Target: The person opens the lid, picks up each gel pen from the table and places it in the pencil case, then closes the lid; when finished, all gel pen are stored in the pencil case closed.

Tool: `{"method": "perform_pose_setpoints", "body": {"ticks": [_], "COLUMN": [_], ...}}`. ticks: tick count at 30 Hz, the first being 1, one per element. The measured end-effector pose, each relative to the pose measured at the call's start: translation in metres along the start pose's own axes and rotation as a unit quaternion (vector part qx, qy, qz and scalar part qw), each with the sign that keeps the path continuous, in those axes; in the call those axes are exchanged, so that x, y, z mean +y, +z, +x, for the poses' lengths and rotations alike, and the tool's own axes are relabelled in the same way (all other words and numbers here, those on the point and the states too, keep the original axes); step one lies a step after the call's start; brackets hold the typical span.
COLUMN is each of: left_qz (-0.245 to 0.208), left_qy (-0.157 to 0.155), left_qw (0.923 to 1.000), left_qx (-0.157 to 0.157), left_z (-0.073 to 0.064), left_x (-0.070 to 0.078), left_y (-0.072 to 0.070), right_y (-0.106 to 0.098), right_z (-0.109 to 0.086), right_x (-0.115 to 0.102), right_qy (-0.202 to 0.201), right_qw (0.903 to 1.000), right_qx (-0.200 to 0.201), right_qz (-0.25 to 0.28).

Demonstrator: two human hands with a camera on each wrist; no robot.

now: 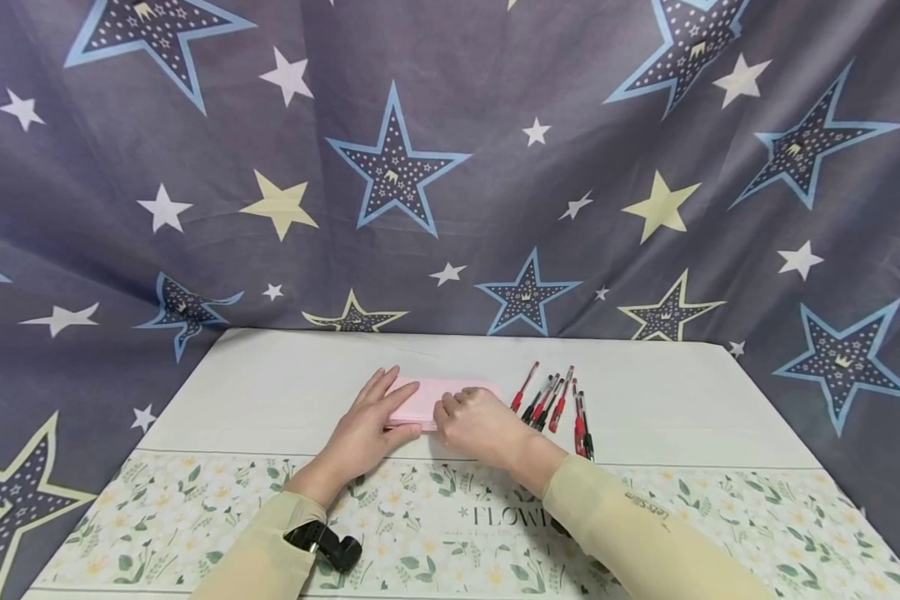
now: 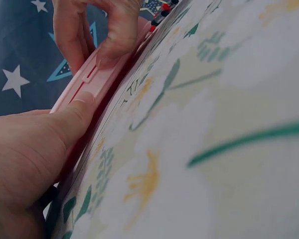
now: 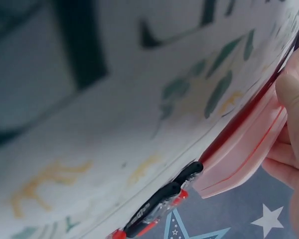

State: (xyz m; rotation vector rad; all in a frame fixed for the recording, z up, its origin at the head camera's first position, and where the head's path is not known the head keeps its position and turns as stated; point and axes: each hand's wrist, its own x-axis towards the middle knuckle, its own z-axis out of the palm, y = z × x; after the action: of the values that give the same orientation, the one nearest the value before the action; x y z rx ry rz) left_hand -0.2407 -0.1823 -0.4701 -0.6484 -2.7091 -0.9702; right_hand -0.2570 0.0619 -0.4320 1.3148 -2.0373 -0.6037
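A closed pink pencil case (image 1: 418,405) lies flat on the table between my two hands. My left hand (image 1: 366,427) holds its left end, with the thumb on the front side and the fingers spread over the top. At the middle of the front edge, my right hand (image 1: 482,423) pinches the lid with curled fingers, and the thumb presses near the small latch (image 2: 91,74). In the right wrist view, a red seam line runs along the side of the case (image 3: 239,154). What lies inside the case is hidden.
Several red and black pens (image 1: 547,402) lie loosely just right of the case. A flower-printed strip (image 1: 390,533) covers the front of the white table (image 1: 667,408). Behind it hangs a dark star-patterned curtain (image 1: 465,208).
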Motion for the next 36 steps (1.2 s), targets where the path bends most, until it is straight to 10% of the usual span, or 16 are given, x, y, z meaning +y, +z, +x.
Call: {"method": "perform_pose_setpoints", "body": {"ticks": [36], "left_qz": [-0.065], "left_qy": [-0.062], "left_qw": [0.9959], "left_qx": [0.008], "left_z": [0.004], "left_x": [0.001], "left_y": [-0.003], "right_y": [0.010], "right_z": [-0.007], "right_x": [0.016], "right_qy": [-0.026], "right_qw": [0.9924], "right_qx": [0.113], "right_qz": [0.042]}}
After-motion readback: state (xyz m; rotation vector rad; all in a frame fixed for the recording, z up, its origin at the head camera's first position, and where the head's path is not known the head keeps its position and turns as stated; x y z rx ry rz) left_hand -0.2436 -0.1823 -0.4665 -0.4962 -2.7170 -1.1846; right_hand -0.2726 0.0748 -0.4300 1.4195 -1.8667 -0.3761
